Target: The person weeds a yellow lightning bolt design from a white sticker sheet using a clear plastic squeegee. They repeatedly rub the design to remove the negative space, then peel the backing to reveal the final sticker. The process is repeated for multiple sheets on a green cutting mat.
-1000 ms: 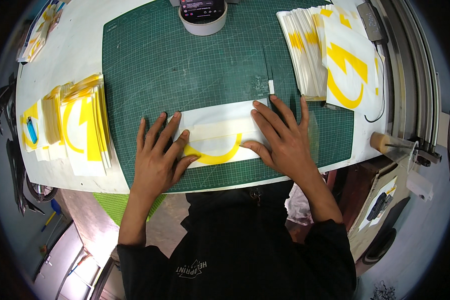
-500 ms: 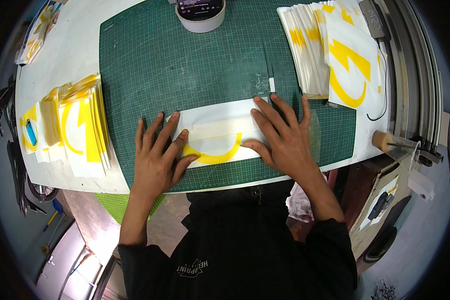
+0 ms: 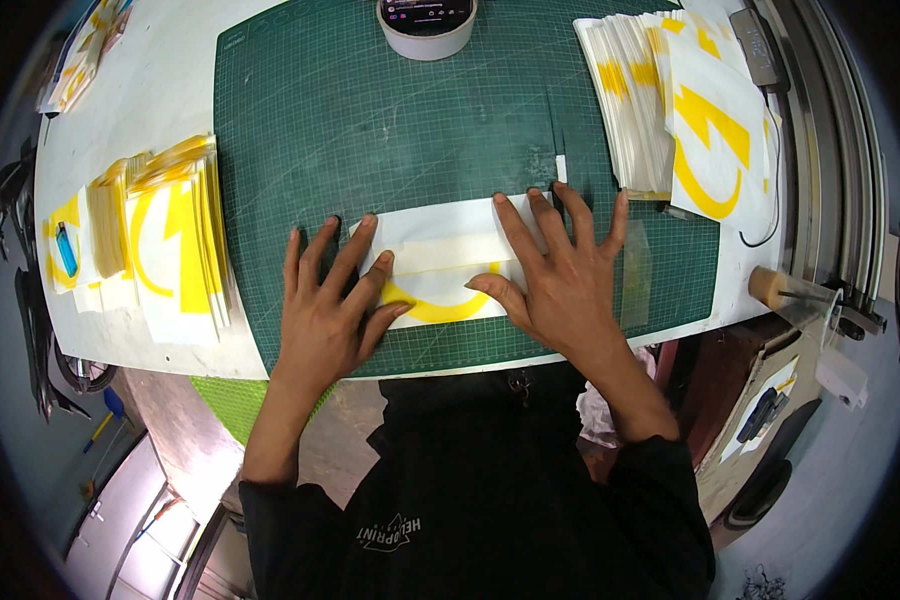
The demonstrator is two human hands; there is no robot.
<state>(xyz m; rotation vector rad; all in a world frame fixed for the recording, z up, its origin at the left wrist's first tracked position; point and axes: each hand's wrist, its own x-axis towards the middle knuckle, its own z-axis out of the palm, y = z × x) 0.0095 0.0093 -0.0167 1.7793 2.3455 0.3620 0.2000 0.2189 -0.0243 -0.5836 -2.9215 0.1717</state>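
A white sheet with a yellow curved print [image 3: 450, 240] lies on the green cutting mat [image 3: 370, 120], near the mat's front edge. Its far part is folded over as a plain white band. My left hand [image 3: 332, 300] rests on the sheet's left end, fingers spread and pointing away from me. On the right end lies my right hand [image 3: 565, 265], fingers also spread, its thumb reaching in over the yellow print. Both hands press flat on the sheet; part of it is hidden under them. Beyond my right fingertips is a small white strip [image 3: 561, 168].
Stacks of folded yellow-and-white sheets stand at left [image 3: 175, 240] and right [image 3: 625, 110]. A blue lighter [image 3: 66, 250] lies on the left stack. A roll of tape [image 3: 425, 45] with a phone on it stands at the far edge. Metal rails [image 3: 830, 130] run along the right.
My right hand has slid slightly left along the sheet, its thumb further in over the print. The left hand stays on its end. The whole view has shifted a little.
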